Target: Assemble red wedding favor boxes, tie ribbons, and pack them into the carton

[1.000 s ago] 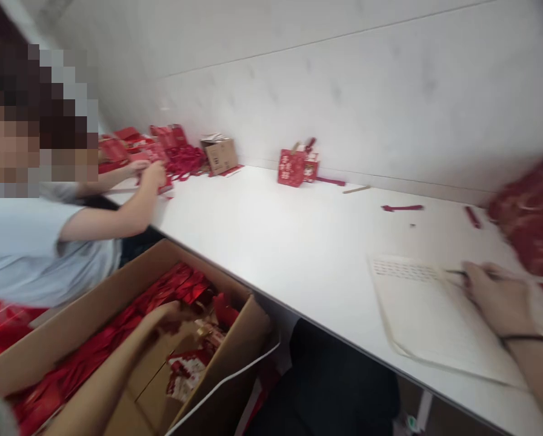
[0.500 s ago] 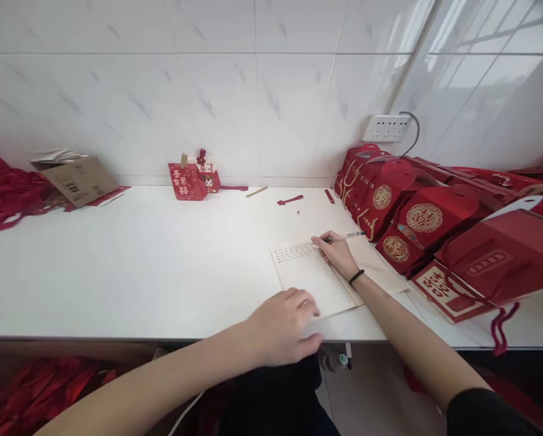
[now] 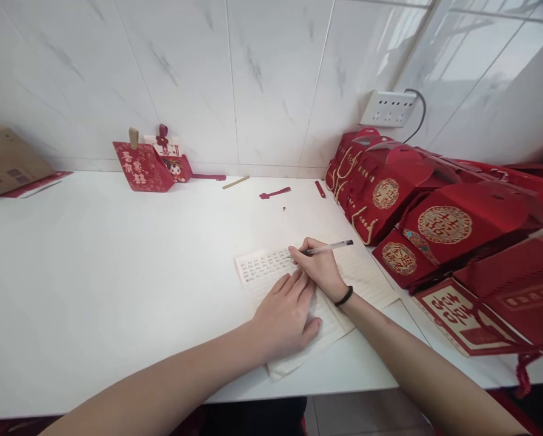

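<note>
An open notebook [image 3: 257, 284] with rows of handwriting lies on the white table. My right hand [image 3: 319, 266] is closed around a pen [image 3: 330, 247], its writing end hidden by my fingers near the top lines of the left page. A black band [image 3: 343, 296] circles my right wrist. Flat on the lower part of that same page rests my left hand [image 3: 287, 318], fingers stretched out and the thumb apart. Its fingertips come close to my right hand; whether they touch, I cannot tell.
Red gift boxes [image 3: 444, 224] with gold emblems line the right side, below a white power strip [image 3: 387, 109]. By the wall stand small red bags [image 3: 144, 172], with a red strap [image 3: 275, 192] and a gold strip [image 3: 236, 182] nearby. A cardboard box [image 3: 10, 160] sits at left.
My left hand has come down from the table's front edge onto the notebook page, its fingers now stretched flat. My right hand still holds the pen. The view has tilted down and nearer.
</note>
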The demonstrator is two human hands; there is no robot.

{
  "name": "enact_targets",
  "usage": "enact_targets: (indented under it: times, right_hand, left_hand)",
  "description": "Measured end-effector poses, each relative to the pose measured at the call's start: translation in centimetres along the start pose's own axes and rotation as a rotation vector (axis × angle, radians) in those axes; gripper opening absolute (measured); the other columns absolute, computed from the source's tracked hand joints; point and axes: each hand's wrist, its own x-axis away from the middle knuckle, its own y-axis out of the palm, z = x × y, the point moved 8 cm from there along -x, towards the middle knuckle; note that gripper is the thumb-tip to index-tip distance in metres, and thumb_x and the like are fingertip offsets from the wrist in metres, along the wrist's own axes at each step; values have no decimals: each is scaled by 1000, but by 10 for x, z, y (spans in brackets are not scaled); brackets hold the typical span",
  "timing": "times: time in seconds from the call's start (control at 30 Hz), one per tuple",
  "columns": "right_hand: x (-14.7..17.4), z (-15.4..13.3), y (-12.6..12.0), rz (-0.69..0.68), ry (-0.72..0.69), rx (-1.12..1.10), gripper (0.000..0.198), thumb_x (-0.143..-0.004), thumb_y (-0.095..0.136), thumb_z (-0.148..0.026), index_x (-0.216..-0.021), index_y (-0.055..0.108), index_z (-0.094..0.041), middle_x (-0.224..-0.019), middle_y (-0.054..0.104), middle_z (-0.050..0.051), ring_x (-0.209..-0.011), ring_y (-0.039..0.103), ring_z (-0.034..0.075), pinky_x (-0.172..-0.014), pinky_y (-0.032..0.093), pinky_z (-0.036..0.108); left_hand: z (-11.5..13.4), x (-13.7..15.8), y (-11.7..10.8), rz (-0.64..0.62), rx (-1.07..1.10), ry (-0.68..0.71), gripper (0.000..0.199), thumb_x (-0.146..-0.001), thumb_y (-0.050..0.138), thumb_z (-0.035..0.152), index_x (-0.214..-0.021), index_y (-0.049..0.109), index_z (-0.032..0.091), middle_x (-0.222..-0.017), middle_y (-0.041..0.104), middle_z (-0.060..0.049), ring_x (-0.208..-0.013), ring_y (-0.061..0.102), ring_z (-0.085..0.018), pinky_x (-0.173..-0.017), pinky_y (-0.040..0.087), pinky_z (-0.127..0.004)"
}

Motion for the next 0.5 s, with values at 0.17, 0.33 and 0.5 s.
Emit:
enact_targets:
  times: [0.17,0.33,0.5]
  right_hand:
    - [2,2,1,-37,33,73,29,-70,57,-31,-52,37,-18,-46,47,-4,-47,45,11,-45,34,20]
    - [3,2,0,-45,23,147,28,-68,53,-25,-51,32,-18,-46,37,-5,-47,35,9,-44,28,20]
    - [1,2,-1,-37,-14,202,29,-69,52,-28,-52,31,-18,-48,31,-6,-49,30,8,-45,25,21]
  left_hand:
    - [2,-2,4,-9,2,-7,61,-87,41,40,-134,36,2,-144,34,-22,-137,23,-31,-113,22,-46]
    - [2,-1,1,43,32,7,58,-86,43,39,-131,40,3,-140,40,-21,-135,29,-31,-111,26,-47]
    - [2,-2,2,43,36,10,58,-86,43,39,-131,39,3,-140,39,-21,-134,29,-32,-111,26,-47]
